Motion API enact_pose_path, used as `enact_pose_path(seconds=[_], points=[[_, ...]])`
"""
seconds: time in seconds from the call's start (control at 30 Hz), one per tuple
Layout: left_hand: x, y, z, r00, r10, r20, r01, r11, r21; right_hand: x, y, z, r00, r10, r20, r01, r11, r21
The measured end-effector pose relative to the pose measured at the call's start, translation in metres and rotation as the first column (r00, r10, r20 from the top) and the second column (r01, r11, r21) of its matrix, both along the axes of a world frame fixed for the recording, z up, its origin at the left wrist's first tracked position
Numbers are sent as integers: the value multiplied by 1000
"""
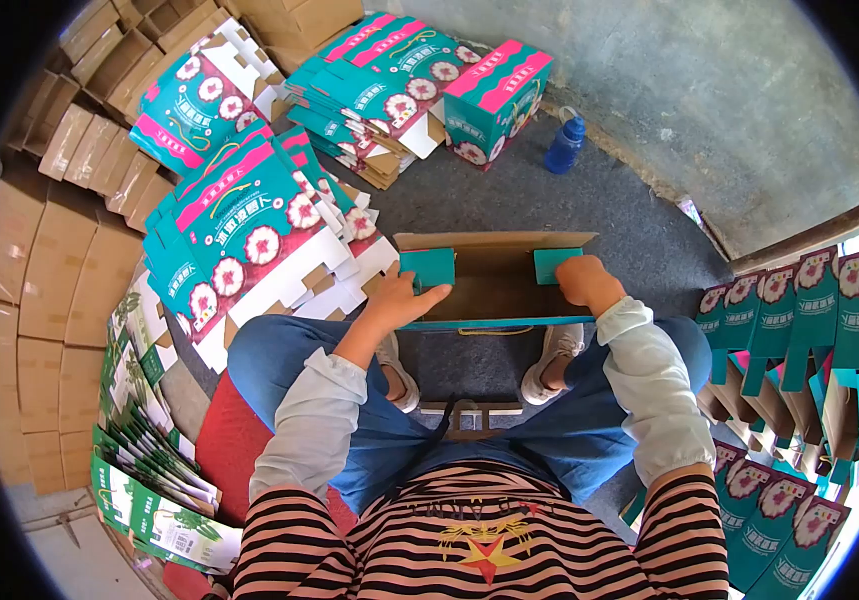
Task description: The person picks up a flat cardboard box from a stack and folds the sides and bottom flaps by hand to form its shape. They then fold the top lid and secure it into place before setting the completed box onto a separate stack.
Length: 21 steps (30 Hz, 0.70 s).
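An open cardboard box [494, 275], brown inside with teal end flaps, lies between my lower legs. A gold cord handle [494, 331] shows along its near side. My left hand [404, 302] is at the box's left end, its thumb over the edge and its fingers against the left flap [429, 270]. At the opposite end, my right hand [589, 283] has its fingers curled over the edge by the right flap [555, 266]. Both end flaps stick inward over the opening. Some fingertips are hidden by the cardboard.
Flat printed cartons [239, 230] lie stacked at the left, with more stacks [379, 90] behind. An assembled box [497, 100] and blue bottle [566, 142] stand near the wall. Brown cartons [39, 310] line the far left. Rows of teal boxes [774, 310] stand at the right.
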State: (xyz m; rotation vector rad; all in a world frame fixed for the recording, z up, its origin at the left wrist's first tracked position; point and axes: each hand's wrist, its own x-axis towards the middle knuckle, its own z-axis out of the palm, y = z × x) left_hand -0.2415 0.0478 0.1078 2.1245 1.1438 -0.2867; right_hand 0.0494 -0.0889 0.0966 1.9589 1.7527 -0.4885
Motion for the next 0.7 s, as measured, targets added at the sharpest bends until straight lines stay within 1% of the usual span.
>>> enact_pose_path(seconds=[0.07,0.1,0.17,0.2,0.27,0.3,0.37,0.4,0.43,0.47,0.57,0.6,0.67,0.7], points=[[0,0,-6,999,8,36,-7,1000,-18,-1,-1,-9,999,19,45,-19,1000,3],[0,2,-8,998,15,55,-14,1000,-25,0,-2,-16,999,17,41,-19,999,46],[2,3,-9,999,30,33,-29,1000,-9,2,-4,-28,999,25,31,-28,991,128],[2,3,-11,999,38,21,-38,999,-4,0,-3,-24,999,-31,-10,32,984,173],[1,6,-17,997,57,60,-57,998,-9,-1,-7,-16,985,-143,-100,164,955,247],[1,7,-20,995,63,80,-62,998,-15,6,-6,-24,952,-233,-198,285,912,296],[1,9,-20,995,53,81,-51,998,-37,33,0,-49,836,-378,-398,520,778,353],[1,9,-20,995,53,80,-49,998,-46,38,-1,-43,662,-489,-568,708,658,258],[0,9,-21,995,53,84,-49,998,-44,41,-2,-30,441,-557,-704,849,514,124],[-1,9,-23,995,53,88,-50,998,-39,41,-3,-19,188,-578,-794,933,357,-39],[-1,7,-19,994,44,104,-40,999,-36,35,-3,3,73,-617,-784,953,275,-127],[-1,7,-17,993,38,110,-34,999,-37,34,-3,3,61,-605,-794,946,290,-148],[-3,6,-19,987,84,137,-79,996,-37,36,-6,5,36,-582,-813,930,317,-186],[-3,6,-22,983,106,153,-101,994,-39,39,-7,6,30,-580,-814,903,365,-227]])
